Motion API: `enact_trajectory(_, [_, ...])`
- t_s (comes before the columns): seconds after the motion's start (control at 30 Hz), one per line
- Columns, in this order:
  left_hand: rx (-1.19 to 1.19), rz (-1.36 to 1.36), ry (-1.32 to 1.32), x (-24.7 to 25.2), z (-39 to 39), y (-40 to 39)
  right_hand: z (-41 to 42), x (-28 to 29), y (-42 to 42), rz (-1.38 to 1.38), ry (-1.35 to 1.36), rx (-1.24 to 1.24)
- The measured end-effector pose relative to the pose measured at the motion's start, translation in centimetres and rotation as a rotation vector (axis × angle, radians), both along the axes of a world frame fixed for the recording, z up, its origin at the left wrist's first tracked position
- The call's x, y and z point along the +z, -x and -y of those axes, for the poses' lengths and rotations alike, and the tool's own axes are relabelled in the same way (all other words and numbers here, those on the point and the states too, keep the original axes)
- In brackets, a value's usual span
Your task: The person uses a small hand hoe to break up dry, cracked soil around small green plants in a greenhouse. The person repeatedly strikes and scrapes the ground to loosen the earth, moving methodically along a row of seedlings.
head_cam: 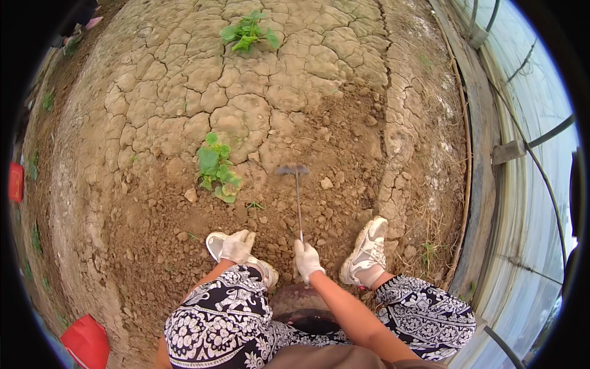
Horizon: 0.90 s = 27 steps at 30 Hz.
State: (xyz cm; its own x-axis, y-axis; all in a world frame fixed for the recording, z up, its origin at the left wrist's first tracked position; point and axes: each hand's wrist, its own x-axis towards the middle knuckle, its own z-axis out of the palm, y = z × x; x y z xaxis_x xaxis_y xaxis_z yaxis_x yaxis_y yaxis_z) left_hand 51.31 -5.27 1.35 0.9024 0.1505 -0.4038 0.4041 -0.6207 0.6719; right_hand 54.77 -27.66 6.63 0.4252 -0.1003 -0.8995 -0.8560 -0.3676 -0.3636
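Observation:
My right hand (308,262), in a pale work glove, grips the near end of a small hand hoe. The thin metal shaft (298,203) runs straight ahead to a blurred blade (292,170) at the border of loose soil and cracked crust. My left hand (237,246), also gloved, hangs over my left shoe (215,243) with its fingers curled; nothing shows in it. A leafy seedling (216,167) with some yellowed lower leaves grows left of the blade. Crumbled soil (276,217) and clods, one a pale clod (326,183), surround the hoe.
Farther ahead, a second seedling (249,33) stands in cracked earth (170,78). Plastic sheeting (521,184) and a ground-level board (481,138) bound the right side. At left lie red objects (87,342). Part of a person (76,32) shows at upper left. A dark rounded object (304,304) sits between my legs.

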Motion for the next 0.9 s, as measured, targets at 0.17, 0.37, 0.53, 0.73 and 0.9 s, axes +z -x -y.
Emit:
enact_trajectory(0.17, [0.031, 0.162, -0.014, -0.2, -0.5, 1.2, -2.6, -0.1, -11.3, 0.240, 0.048, -0.047])
enact_trajectory(0.37, [0.053, 0.087, 0.046, 0.3, -0.2, 0.2, 0.6, -0.1, -29.1, 0.630, 0.512, 0.186])
enact_trajectory(0.53, [0.049, 0.042, 0.026, -0.3, -0.5, 0.6, 0.7, -6.3, -17.5, 0.487, 0.567, 0.228])
enact_trajectory(0.73, [0.018, 0.067, 0.014, -0.3, -0.5, 0.5, 3.0, -2.2, -8.6, 0.258, 0.272, -0.018])
enact_trajectory(0.9, [0.002, 0.024, 0.027, -0.2, -0.5, 0.4, 4.5, 0.3, 0.7, 0.396, 0.366, 0.263])
